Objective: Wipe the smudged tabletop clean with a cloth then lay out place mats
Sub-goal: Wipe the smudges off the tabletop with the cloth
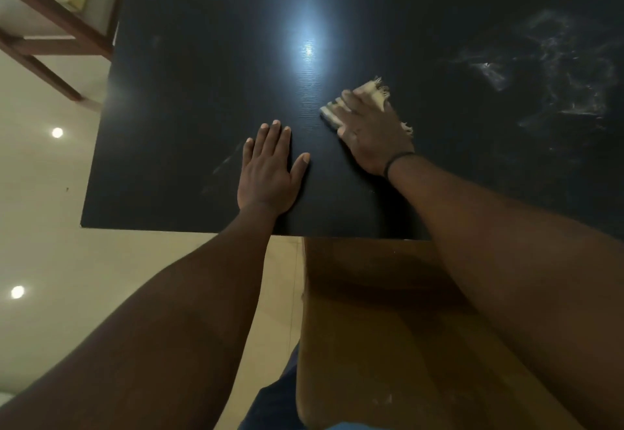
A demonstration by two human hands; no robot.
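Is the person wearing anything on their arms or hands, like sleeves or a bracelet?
No sleeves show: both forearms are bare. The left hand wears nothing. The right hand has a thin dark band around its wrist. No gloves or rings can be seen.

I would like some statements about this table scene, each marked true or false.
1. The right hand presses a cloth on the table. True.
2. The left hand holds a place mat. False: it lies flat on the bare table, holding nothing.
3. White smudges remain to the right of the cloth. True.
4. Place mats are already laid out. False: none are visible.
5. A dark band circles the right wrist. True.
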